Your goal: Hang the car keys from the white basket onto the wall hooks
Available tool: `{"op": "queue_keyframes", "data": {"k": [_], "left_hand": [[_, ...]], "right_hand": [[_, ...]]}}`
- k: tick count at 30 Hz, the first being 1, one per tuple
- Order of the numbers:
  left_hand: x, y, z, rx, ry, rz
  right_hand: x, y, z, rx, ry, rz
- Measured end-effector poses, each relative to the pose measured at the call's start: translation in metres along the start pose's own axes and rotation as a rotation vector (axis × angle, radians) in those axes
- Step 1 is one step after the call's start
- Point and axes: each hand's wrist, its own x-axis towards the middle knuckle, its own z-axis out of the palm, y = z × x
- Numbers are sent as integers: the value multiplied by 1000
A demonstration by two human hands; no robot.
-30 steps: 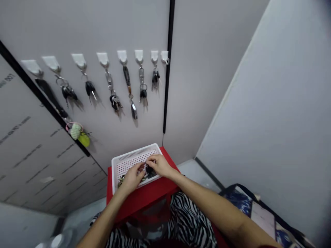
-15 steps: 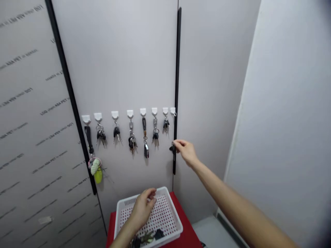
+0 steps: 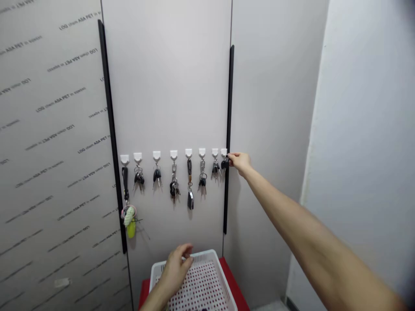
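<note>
At far left, a grey wall panel (image 3: 55, 129) carries repeated printed lettering and ends at a black vertical strip (image 3: 112, 129). Past it, a row of eight white adhesive hooks (image 3: 173, 154) runs across the pale back wall. The first hook holds a black strap (image 3: 125, 179), with a pink ring, a knitted charm (image 3: 129, 216) and a yellow-green tag (image 3: 131, 230) hanging below it. The next six hold keys and fobs. Below the row, your left hand (image 3: 177, 270) sits over the rim of a white perforated plastic basket (image 3: 207, 255), its fingers loosely curved; you cannot tell whether it grasps anything. The basket stands on a red table (image 3: 226, 270). Further right, your right hand (image 3: 239, 163) reaches out with the arm extended, its fingertips clenched on a small black-headed key (image 3: 225, 163). That key is right at the eighth hook (image 3: 223, 152), just beside a second black strip (image 3: 229, 129).
</note>
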Motion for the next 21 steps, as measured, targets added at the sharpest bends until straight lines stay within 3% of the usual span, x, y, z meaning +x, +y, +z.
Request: {"op": "queue_keyframes", "data": {"k": [12,17,19,21], "left_hand": [[-13,-14,-5,6,25,-42],[-24,-30,-7,-43,60,-72],[-25,-37,-9,-67,88,-95],[-22,-39,-16,-95,124,-130]], "right_hand": [[-7,30,1,-128,13,-18],[-40,67,-2,-289,101,-131],[-70,90,3,-333,-25,-130],[-106,111,12,-364,-321,-52]]}}
